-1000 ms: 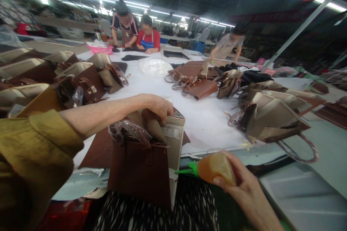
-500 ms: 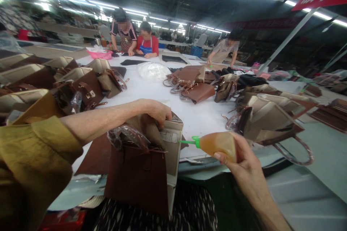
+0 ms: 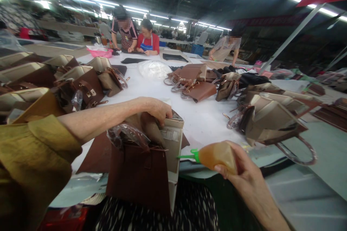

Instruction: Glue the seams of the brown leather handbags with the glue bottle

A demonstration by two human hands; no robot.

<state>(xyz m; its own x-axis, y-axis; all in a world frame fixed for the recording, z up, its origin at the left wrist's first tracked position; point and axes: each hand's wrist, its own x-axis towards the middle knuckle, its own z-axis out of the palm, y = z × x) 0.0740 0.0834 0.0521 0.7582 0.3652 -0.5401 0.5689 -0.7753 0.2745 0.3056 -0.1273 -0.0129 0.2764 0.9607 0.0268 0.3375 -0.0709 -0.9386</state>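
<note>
A dark brown handbag (image 3: pixel 138 180) hangs over the near edge of the table, with its beige inner panel (image 3: pixel 172 153) turned to the right. My left hand (image 3: pixel 159 110) grips the panel's upper edge, its fingertips partly hidden. Plastic-wrapped handles (image 3: pixel 127 133) lie across the bag below my left forearm. In my right hand (image 3: pixel 241 166) is a squeeze bottle of amber liquid (image 3: pixel 217 156), tilted sideways. Its thin green nozzle (image 3: pixel 187 156) points left, the tip at the panel's right edge.
Several brown bags (image 3: pixel 86 83) stand at the left, and others (image 3: pixel 273 115) at the right. More bags (image 3: pixel 197 83) and a clear plastic bag (image 3: pixel 154 69) lie mid-table. Co-workers (image 3: pixel 148 39) work at the far side, near a pink basin (image 3: pixel 100 53).
My right hand has moved the squeeze bottle down, so the nozzle tip is lower along the panel's right edge. My left hand keeps its hold on the bag.
</note>
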